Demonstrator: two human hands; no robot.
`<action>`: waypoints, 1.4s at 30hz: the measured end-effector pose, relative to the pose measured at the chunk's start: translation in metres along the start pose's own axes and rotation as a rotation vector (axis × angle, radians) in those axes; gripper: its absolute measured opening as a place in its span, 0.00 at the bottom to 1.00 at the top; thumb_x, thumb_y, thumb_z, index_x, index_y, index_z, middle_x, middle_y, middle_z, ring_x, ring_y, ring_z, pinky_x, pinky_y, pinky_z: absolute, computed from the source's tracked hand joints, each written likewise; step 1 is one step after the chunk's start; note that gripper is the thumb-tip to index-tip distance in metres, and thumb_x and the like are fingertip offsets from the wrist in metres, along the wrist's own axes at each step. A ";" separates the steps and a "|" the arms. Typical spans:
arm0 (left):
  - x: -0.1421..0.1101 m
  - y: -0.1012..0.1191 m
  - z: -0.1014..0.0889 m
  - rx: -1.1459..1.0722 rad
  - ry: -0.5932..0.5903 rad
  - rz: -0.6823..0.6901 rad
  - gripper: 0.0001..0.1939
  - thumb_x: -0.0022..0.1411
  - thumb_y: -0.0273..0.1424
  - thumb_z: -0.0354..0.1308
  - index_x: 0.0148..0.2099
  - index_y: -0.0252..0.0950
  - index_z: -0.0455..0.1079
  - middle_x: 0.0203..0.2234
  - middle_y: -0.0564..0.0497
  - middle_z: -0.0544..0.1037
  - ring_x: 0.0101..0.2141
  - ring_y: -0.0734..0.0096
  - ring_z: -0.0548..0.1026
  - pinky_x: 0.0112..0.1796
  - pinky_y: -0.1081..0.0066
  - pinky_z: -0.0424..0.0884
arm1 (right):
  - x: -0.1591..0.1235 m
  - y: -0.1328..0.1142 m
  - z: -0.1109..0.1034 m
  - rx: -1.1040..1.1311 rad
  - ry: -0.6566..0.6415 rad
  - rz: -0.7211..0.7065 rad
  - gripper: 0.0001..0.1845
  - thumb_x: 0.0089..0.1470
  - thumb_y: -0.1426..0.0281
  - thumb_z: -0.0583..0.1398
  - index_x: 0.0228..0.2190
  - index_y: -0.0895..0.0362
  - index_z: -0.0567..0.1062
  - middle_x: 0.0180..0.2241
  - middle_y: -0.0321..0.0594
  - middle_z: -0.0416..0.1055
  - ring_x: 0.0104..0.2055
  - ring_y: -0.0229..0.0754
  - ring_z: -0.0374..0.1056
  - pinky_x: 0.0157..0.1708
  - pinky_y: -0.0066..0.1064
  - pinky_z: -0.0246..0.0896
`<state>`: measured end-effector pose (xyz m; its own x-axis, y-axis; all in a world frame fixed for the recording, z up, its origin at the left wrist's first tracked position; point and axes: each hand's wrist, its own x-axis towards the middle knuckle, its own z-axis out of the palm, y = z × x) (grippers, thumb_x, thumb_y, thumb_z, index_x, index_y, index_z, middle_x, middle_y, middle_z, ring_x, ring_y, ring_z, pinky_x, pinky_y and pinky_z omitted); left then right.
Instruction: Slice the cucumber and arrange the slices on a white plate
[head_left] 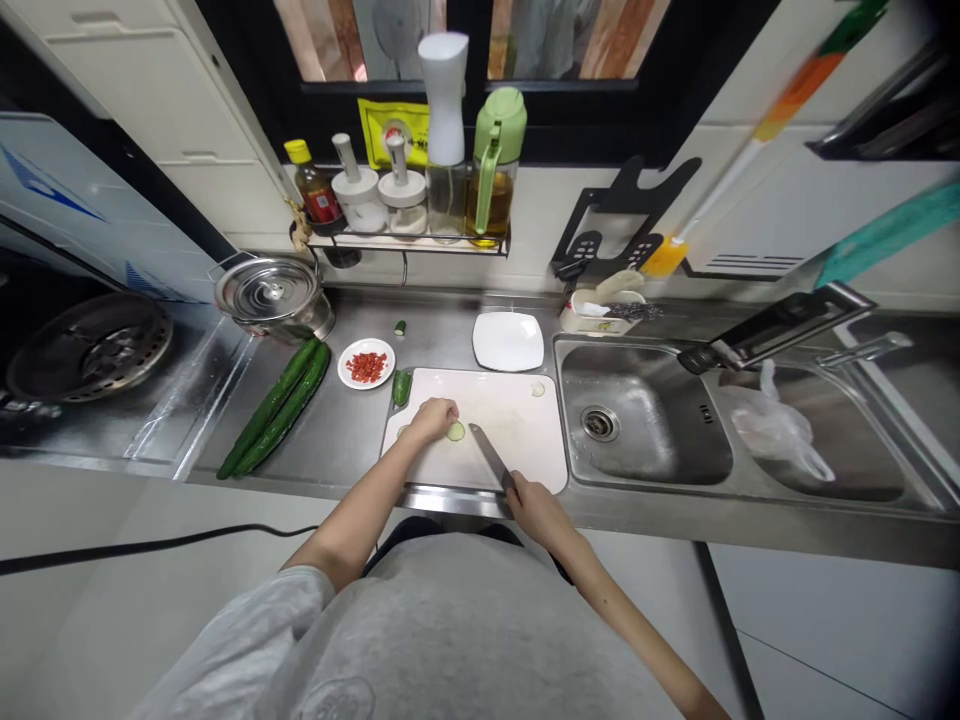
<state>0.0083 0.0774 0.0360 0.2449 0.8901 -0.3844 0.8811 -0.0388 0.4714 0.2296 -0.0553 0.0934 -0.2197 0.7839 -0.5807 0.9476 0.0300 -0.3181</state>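
Observation:
My right hand point(536, 508) is wrapped round the handle of a kitchen knife point(489, 455), its blade angled up-left over the white cutting board point(517, 470). My left hand point(435, 418) is closed, fingers curled together at the board's left-middle. Just by its fingertips lies a thin round cucumber slice point(455, 431); whether the fingers grip anything is hidden. Another pale green slice point(403, 431) shows partly behind my left wrist. At the board's upper right rests a cucumber end piece point(538, 390). A cut cucumber chunk point(402, 387) sits at the upper left corner.
Two long cucumbers point(277, 410) lie left, near a plate of chopped red bits point(366, 364) and a lidded steel pot point(274, 292). Behind the board are a white square plate point(508, 341) and a cucumber stub point(400, 328). A double sink point(645, 420) is right, holding a plastic bag point(776, 425).

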 end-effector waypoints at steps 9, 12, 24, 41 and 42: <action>-0.006 -0.007 0.000 -0.038 0.043 -0.015 0.13 0.55 0.25 0.52 0.38 0.38 0.77 0.37 0.48 0.80 0.39 0.68 0.75 0.41 0.73 0.67 | 0.013 -0.023 0.002 -0.051 -0.028 -0.018 0.13 0.60 0.72 0.46 0.44 0.60 0.65 0.36 0.49 0.73 0.38 0.45 0.69 0.31 0.30 0.47; -0.005 -0.010 -0.001 -0.036 0.047 -0.017 0.13 0.55 0.25 0.53 0.39 0.38 0.77 0.37 0.49 0.80 0.39 0.68 0.75 0.41 0.73 0.67 | 0.019 -0.025 0.005 -0.064 -0.022 0.000 0.13 0.60 0.72 0.46 0.44 0.59 0.65 0.36 0.49 0.73 0.38 0.46 0.69 0.30 0.30 0.48; -0.004 -0.011 0.001 -0.026 0.045 -0.010 0.13 0.54 0.24 0.53 0.38 0.39 0.77 0.37 0.49 0.80 0.38 0.69 0.75 0.40 0.73 0.67 | 0.029 -0.028 0.016 -0.071 0.000 0.006 0.11 0.60 0.73 0.47 0.43 0.58 0.65 0.35 0.47 0.73 0.37 0.44 0.70 0.30 0.28 0.49; -0.003 -0.013 0.003 -0.027 0.047 -0.014 0.14 0.55 0.25 0.51 0.39 0.40 0.77 0.36 0.50 0.80 0.38 0.69 0.75 0.40 0.73 0.68 | 0.031 -0.037 0.009 -0.088 -0.059 0.024 0.13 0.59 0.74 0.47 0.45 0.59 0.64 0.37 0.51 0.73 0.40 0.47 0.70 0.31 0.30 0.53; -0.003 -0.013 0.003 -0.027 0.045 -0.013 0.14 0.55 0.25 0.51 0.39 0.40 0.77 0.36 0.50 0.80 0.38 0.69 0.75 0.40 0.73 0.67 | 0.031 -0.037 0.008 -0.089 -0.058 0.024 0.13 0.59 0.74 0.47 0.45 0.60 0.64 0.37 0.51 0.73 0.40 0.47 0.70 0.31 0.30 0.53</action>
<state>-0.0028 0.0742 0.0290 0.2144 0.9102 -0.3545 0.8725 -0.0153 0.4884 0.1855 -0.0376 0.0813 -0.2072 0.7480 -0.6305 0.9691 0.0688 -0.2368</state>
